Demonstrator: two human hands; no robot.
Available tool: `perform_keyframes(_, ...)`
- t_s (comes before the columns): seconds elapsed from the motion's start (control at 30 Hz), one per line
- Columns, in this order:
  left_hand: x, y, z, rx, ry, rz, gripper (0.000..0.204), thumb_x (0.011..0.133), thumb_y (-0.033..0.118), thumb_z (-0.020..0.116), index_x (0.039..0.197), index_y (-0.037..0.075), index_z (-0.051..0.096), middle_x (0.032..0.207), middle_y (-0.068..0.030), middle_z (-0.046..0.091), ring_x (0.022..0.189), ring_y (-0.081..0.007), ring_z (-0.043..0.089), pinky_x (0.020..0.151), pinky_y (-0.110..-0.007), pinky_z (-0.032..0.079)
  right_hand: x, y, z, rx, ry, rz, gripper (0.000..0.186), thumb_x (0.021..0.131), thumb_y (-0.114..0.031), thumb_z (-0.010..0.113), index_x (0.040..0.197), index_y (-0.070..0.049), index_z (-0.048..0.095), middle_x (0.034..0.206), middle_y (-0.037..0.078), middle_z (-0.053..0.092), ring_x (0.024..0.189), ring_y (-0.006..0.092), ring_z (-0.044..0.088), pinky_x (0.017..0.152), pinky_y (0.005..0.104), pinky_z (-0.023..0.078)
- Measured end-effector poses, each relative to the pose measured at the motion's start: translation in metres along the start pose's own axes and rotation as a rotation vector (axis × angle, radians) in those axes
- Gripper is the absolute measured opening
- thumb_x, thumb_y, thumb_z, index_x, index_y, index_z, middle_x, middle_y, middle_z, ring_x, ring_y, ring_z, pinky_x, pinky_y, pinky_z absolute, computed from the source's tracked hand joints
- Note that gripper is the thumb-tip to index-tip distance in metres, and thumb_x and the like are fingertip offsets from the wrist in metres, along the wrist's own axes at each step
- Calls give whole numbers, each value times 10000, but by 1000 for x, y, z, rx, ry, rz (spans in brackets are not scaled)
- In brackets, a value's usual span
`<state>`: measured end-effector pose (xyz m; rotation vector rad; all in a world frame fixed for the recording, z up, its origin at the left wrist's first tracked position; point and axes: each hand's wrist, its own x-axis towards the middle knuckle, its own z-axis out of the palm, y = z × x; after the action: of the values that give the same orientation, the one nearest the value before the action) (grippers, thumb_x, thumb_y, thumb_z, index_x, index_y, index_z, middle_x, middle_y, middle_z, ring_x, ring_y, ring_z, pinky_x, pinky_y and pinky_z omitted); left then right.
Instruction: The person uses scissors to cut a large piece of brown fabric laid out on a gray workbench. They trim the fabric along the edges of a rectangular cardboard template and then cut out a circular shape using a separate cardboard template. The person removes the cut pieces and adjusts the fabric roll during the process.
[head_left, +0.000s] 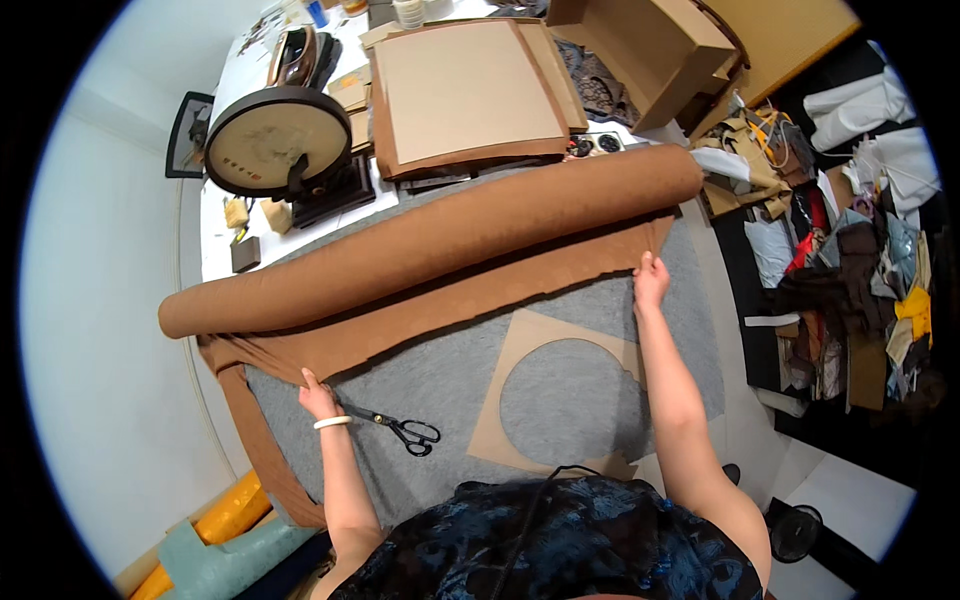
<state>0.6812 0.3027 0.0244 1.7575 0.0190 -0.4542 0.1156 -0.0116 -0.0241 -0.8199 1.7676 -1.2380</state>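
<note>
A thick roll of brown fabric [430,240] lies slantwise across the grey felt-covered table [410,345], with a loose flap hanging from its near side. My left hand [318,395], with a white bangle at the wrist, pinches the flap's near edge toward the left. Farther right, my right hand [650,280] grips the same edge close to the roll's right end. The flap is drawn out between both hands. Black-handled scissors [402,428] rest on the felt just right of my left hand. Between my forearms lies a tan card sheet [492,410] with a large round cutout.
Behind the roll stand a round framed disc [278,145] on a dark base, a brown-edged board [470,95] and a cardboard box [650,60]. Fabric scraps [850,260] are heaped at the right. Rolled materials [225,530] lean at the lower left, beside a brown strip [265,440] along the table edge.
</note>
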Motion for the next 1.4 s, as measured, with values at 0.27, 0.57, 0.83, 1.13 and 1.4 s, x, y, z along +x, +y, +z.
perform_keyframes(0.27,-44,-10,-35,5,-23,13,230,981,285,569,855,93,567,655,67,517,467,-23,342,412,-222,241,-27,18,-46,-78,66,-80,343,990,-248,547,698,-83,474,596,-35,475,529,58,435,488,240,353)
perform_keyframes(0.57,-115,-20,-64,97,-12,30,290,976,327,570,783,119,510,591,63,469,429,-35,328,386,-229,235,-34,-2,-90,-26,107,-61,366,985,-257,556,675,-108,432,587,-38,461,513,44,419,472,230,335)
perform_keyframes(0.83,-105,-6,-62,97,13,-210,388,933,345,633,711,155,376,512,27,420,385,-64,352,347,-220,259,-60,12,-96,29,51,-129,357,981,-254,567,681,-111,435,605,-67,417,529,35,356,469,236,312)
perform_keyframes(1.13,-58,-41,-116,414,472,221,212,948,219,588,898,53,466,860,-76,574,730,-131,540,584,-279,446,-60,33,-135,-665,314,-300,279,938,-303,615,1035,-49,553,823,72,595,710,182,556,642,340,473)
perform_keyframes(1.4,36,26,-28,722,476,289,587,1005,279,392,1504,42,193,1527,-287,183,1394,-402,258,1134,-494,218,-98,-76,-15,-1049,-208,-1034,463,971,-315,480,1403,-149,463,1483,80,375,1380,310,311,1131,529,170)
